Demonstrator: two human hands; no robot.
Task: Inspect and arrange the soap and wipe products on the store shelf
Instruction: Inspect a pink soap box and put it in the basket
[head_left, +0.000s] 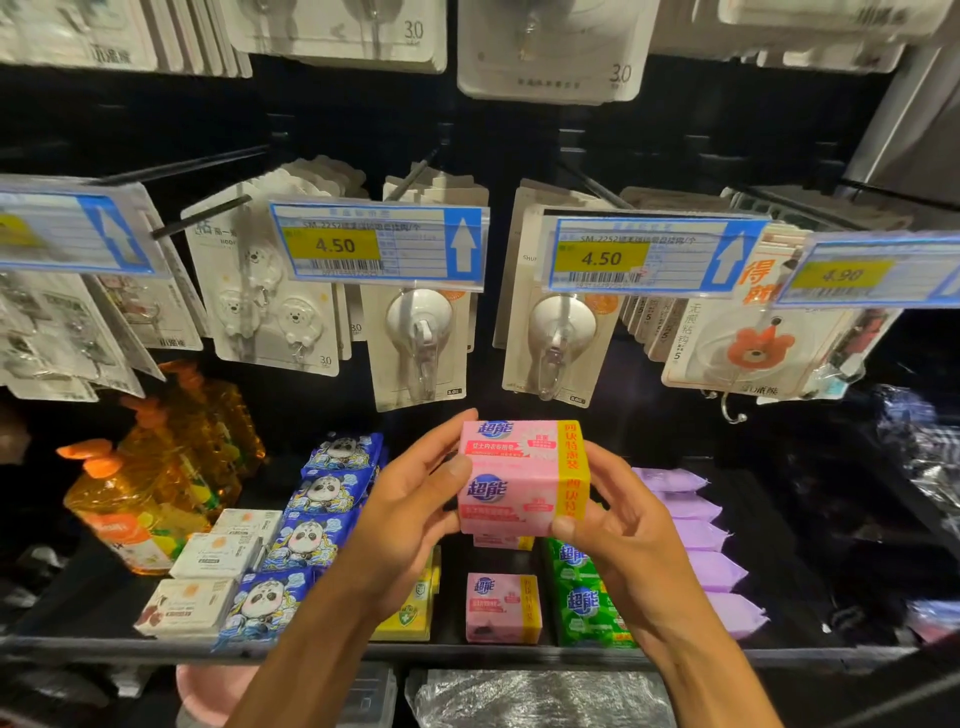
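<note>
Both hands grasp the pink soap pack (514, 478): the left hand (415, 512) holds its left side, the right hand (623, 519) its right side. The pack is in the air above the shelf (467, 649), over the row with a second pink pack (501, 608). Hold the printed face forward and level. Lower it behind that pack, beside the green packs (582, 603). The left forearm hides most of a yellow pack (413, 613). The small print is unreadable.
</note>
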